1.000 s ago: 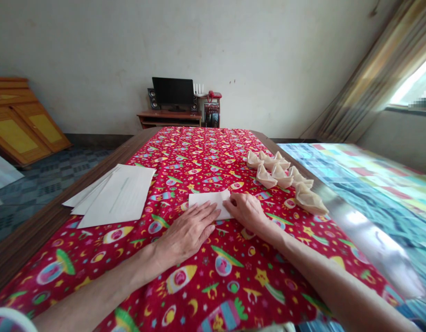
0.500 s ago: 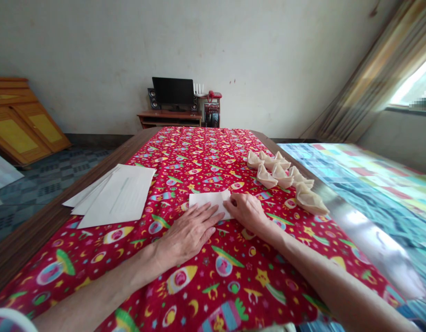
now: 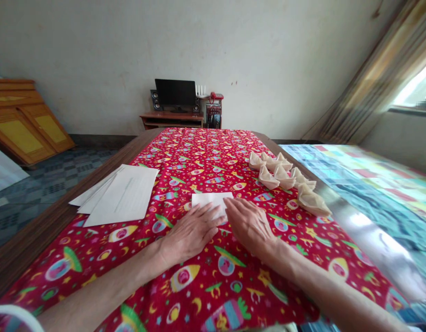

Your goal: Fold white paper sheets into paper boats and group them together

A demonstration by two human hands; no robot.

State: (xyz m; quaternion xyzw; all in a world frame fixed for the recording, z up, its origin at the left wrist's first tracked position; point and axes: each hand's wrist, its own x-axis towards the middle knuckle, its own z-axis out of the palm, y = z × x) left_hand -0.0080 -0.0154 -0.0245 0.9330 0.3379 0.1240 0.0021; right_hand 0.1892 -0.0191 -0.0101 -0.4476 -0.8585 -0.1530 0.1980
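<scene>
A small folded white paper (image 3: 210,201) lies on the red patterned tablecloth (image 3: 199,157) in front of me. My left hand (image 3: 190,233) rests flat on its near left part, fingers stretched out and together. My right hand (image 3: 249,226) lies flat on its near right edge, fingers extended toward the paper. Neither hand grips anything. Much of the paper's near half is hidden under the fingers.
A stack of white sheets (image 3: 121,196) lies at the left. Several folded beige paper boats (image 3: 284,177) sit in a row at the right. The wooden table edge (image 3: 43,226) runs along the left. A colourful surface (image 3: 365,184) lies to the right.
My right hand has flattened and slid down onto the paper's right edge, from pinching its far corner. My left hand stays pressed on the paper. The view has shifted slightly.
</scene>
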